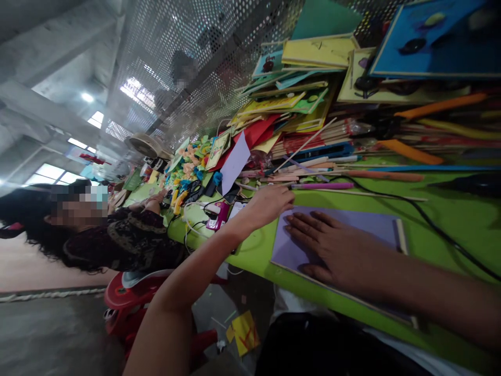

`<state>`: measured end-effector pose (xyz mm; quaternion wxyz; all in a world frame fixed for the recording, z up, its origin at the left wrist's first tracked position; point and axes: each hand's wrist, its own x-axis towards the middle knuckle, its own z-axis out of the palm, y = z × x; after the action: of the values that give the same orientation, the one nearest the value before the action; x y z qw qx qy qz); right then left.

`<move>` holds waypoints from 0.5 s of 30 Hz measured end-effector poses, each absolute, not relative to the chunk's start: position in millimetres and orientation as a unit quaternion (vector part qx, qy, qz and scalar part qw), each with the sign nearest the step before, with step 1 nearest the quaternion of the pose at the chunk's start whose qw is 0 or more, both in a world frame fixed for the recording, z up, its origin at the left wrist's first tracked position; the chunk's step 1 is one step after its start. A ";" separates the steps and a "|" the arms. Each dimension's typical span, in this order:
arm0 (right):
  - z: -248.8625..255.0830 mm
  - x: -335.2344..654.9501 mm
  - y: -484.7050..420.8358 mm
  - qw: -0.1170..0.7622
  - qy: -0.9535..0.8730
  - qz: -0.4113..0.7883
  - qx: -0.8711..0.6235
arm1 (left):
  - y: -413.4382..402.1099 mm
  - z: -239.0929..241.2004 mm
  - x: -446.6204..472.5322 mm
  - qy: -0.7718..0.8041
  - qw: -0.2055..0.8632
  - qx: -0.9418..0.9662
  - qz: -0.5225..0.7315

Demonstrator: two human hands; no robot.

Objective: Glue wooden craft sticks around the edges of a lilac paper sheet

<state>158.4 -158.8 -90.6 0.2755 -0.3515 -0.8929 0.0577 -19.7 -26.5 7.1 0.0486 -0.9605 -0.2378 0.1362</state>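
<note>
My right hand point(336, 250) lies flat, fingers spread and grasping nothing, pressing down on a purple sheet point(371, 227) that covers a thin board point(401, 236) on the green worktop point(450, 209). The sheet sits near the worktop's front edge, right in front of me, and the board's pale wooden edge shows along one side of it. My left hand point(270, 203) reaches to the far corner of the sheet, fingers bent and resting at its edge; I cannot tell whether it pinches the paper or only touches it. Just beyond that hand lie a pink pen point(324, 185) and several thin wooden sticks point(305, 141). A black cable point(430, 222) runs across the worktop beside the board. Behind all this rises a tall stack of coloured paper and card point(309, 73), with orange-handled tools point(410, 151) near it. Further along the worktop another person point(117, 235) in a dark patterned top sits, by a heap of small coloured craft pieces point(191, 162). A scrap of yellow paper point(245, 331) lies on the floor below.
</note>
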 end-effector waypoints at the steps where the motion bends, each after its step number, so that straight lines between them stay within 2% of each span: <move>1: -90.5 158.1 -158.9 0.273 -0.893 0.056 -0.352 | -26.3 6.9 -19.1 -0.235 0.050 -0.961 0.138; 15: -86.0 158.2 -158.2 0.266 -0.895 0.046 -0.356 | -28.2 -0.2 -23.6 -0.221 0.059 -0.967 0.115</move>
<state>158.2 -158.2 -86.0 0.2660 -0.3555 -0.8949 0.0458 -23.6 -28.2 -0.2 0.0589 -0.9666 -0.2210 0.1153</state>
